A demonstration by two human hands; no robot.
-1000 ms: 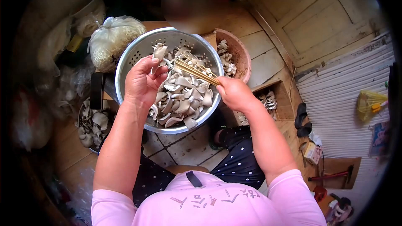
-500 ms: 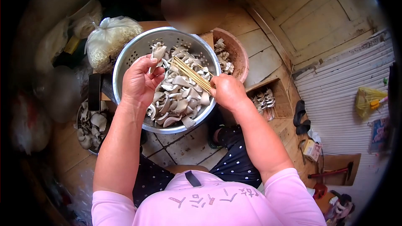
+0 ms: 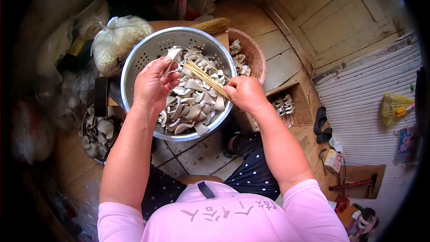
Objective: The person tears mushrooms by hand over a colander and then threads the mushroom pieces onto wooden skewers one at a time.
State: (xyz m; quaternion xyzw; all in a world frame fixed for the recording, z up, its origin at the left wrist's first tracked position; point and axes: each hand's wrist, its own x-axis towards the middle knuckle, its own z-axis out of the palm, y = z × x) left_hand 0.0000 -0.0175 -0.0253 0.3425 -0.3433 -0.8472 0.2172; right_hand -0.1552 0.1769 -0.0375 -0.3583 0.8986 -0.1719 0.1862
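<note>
A piece of oyster mushroom [image 3: 175, 54] is pinched between the thumb and fingers of my left hand [image 3: 151, 84], over the left side of a metal colander [image 3: 143, 53]. My right hand [image 3: 246, 93] is closed around one end of a bundle of thin wooden skewers [image 3: 202, 76] at the colander's right rim. The skewers slant up and left across the heap, their far ends close to my left fingers. Torn grey-white oyster mushroom pieces [image 3: 192, 107] fill the colander below both hands.
A pink basin [image 3: 257, 56] with mushroom scraps stands behind right. Skewered mushrooms [image 3: 283, 106] lie in a box on the right, and more mushrooms [image 3: 101, 136] sit in a container at left. A stuffed plastic bag [image 3: 118, 45], a broom head [image 3: 212, 25] and a spray can [image 3: 180, 2] are beyond.
My left hand has shifted slightly right with its mushroom piece, nearer the skewer ends. The blurred round shape behind the colander is gone, showing the broom head and spray can.
</note>
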